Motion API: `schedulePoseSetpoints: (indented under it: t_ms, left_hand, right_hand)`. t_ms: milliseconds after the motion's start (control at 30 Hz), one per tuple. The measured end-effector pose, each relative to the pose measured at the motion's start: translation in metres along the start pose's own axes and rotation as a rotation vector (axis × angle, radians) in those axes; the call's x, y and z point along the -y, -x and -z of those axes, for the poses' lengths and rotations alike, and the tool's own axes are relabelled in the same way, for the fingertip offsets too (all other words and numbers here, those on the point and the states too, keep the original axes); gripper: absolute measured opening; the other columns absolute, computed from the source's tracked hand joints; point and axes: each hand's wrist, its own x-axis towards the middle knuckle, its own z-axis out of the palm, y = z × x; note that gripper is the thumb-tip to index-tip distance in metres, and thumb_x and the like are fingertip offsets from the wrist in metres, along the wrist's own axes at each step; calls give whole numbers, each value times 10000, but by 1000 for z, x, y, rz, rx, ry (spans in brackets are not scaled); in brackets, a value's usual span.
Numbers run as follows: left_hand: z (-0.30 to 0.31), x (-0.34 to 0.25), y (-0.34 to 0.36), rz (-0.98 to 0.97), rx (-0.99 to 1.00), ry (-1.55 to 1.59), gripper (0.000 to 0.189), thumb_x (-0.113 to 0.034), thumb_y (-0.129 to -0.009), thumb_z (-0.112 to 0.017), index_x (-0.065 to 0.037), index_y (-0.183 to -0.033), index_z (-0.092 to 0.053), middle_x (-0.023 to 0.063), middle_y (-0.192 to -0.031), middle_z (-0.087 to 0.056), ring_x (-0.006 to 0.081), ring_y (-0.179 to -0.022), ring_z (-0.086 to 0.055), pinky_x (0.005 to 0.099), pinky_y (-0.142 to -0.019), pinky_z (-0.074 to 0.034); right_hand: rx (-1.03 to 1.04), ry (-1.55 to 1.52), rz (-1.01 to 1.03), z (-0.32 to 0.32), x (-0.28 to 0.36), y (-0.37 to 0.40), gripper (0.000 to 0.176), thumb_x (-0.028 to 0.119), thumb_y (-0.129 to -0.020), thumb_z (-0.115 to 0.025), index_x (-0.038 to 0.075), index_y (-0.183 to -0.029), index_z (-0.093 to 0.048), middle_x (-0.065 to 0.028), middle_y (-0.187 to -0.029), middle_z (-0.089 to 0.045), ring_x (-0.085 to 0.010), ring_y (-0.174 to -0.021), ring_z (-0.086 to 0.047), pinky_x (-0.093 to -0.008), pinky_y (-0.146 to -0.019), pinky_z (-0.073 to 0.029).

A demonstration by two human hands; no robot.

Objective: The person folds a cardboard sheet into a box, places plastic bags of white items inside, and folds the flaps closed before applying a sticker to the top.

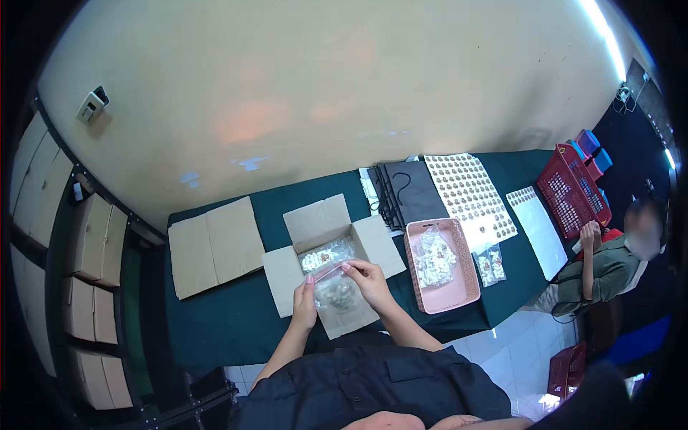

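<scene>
A clear plastic zip bag (337,294) with pale, indistinct contents is stretched between my hands. My left hand (305,304) pinches one end of its top edge, and my right hand (367,282) pinches the other end. Below and behind the bag is an open cardboard box (318,219) with its flaps spread out. Inside the box lies a filled clear packet (328,254) of white pieces with a small sticker on it. Part of the box's near side is hidden by the bag and my hands.
To the right stands a pink basket (469,290) holding white pieces in plastic, beside a filled packet (489,265). Sticker sheets (469,193) and black bags (412,190) lie behind. Flattened cardboard (216,247) is at left. A person (605,269) sits by a red basket (572,192).
</scene>
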Motion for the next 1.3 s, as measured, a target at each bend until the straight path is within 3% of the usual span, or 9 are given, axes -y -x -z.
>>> schedulePoseSetpoints:
  t_ms: [100,167,300,367,467,600,733,1000,1300]
  left_hand:
    - [-7,-9,-2,-224,-243,-72,484,-314,-986,-277,59,-1125,-551,154,-1154,-569,178,-1061,-515,346,-950,-366]
    - [4,-5,-2,-244,-360,87,466,-300,-988,-269,43,-1165,-531,159,-1155,-565,205,-1079,-509,348,-981,-343]
    - [-20,-7,1,-198,-116,45,493,-378,-958,-347,-1,-1259,-449,149,-1279,-464,216,-1172,-440,346,-1012,-316]
    - [-23,0,-4,-233,-95,34,443,-308,-937,-412,-7,-1261,-438,143,-1270,-471,205,-1175,-436,338,-1007,-317]
    - [-30,3,-1,-182,-122,178,308,-96,-857,-598,-14,-1141,-511,95,-1107,-577,150,-1052,-522,282,-909,-394]
    - [-18,10,-2,-138,-301,-2,195,-147,-881,-590,15,-989,-602,72,-899,-645,129,-853,-599,240,-769,-446]
    - [-10,15,-3,-127,-161,-48,275,-213,-918,-532,32,-1028,-595,72,-907,-641,128,-856,-593,254,-775,-446]
    - [-11,13,-5,33,261,23,507,-180,-923,-512,-4,-1349,-300,95,-1092,-564,125,-938,-546,266,-817,-440]
    - [23,31,-23,21,54,29,297,-183,-926,-492,-9,-1164,-460,119,-1056,-561,150,-941,-557,273,-800,-459]
  right_hand:
    - [-34,-24,44,-1,2,-1,219,150,-883,-581,-50,-955,-633,-66,-839,-625,-107,-875,-575,-222,-760,-435]
    - [-355,23,393,-10,-5,-2,238,134,-897,-555,-78,-988,-615,-131,-1020,-602,-127,-933,-569,-246,-775,-450]
    - [-206,476,540,-21,-11,12,192,76,-889,-520,-20,-997,-645,-140,-1059,-577,-224,-976,-565,-307,-846,-443]
    - [-148,402,566,-31,-3,15,188,89,-876,-530,10,-983,-663,-140,-999,-594,-243,-974,-569,-322,-847,-441]
    - [-124,551,514,-21,-22,12,170,128,-844,-595,-6,-939,-637,-121,-926,-588,-215,-864,-556,-308,-783,-431]
    - [-268,389,314,-17,-29,-8,360,208,-734,-737,5,-984,-576,-78,-928,-578,-203,-921,-513,-332,-819,-403]
    - [163,49,49,6,-35,-17,221,169,-809,-672,22,-938,-571,-61,-945,-608,-142,-920,-545,-294,-828,-416]
    - [-13,-491,-108,20,-27,-17,276,246,-959,-431,14,-1049,-552,-84,-968,-596,-152,-922,-570,-305,-842,-456]
    - [145,-103,1,-15,-50,-4,355,231,-941,-481,-10,-1201,-503,-73,-1104,-559,-129,-996,-529,-255,-877,-418]
